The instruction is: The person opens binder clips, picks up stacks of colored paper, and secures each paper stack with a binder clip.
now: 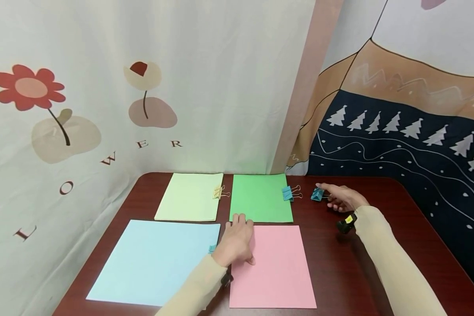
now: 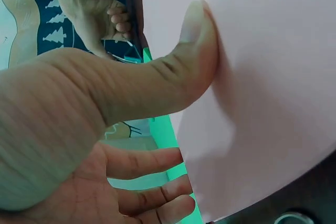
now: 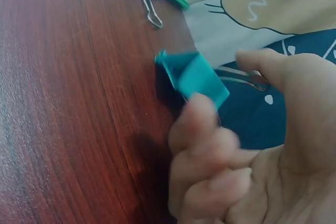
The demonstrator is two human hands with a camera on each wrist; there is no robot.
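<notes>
My left hand point(image 1: 235, 241) lies along the left side of the pink paper point(image 1: 274, 272). Its thumb point(image 2: 197, 40) rests on the sheet, while the other fingers reach to the sheet's edge, close to the green paper point(image 1: 260, 197). Over at the right, my right hand point(image 1: 345, 197) holds a teal binder clip point(image 3: 197, 77) by its wire handles, thumb above and curled fingers below. The clip is tilted, its mouth toward the left. Another blue binder clip point(image 1: 287, 193) grips the green paper's right edge.
Pale yellow paper point(image 1: 189, 197) with a yellow binder clip point(image 1: 218, 192) lies at the back left. Light blue paper point(image 1: 150, 263) is at the front left, its clip point(image 1: 212, 249) partly behind my left hand. Printed curtains point(image 1: 221, 87) hang behind the dark red table point(image 1: 351, 272).
</notes>
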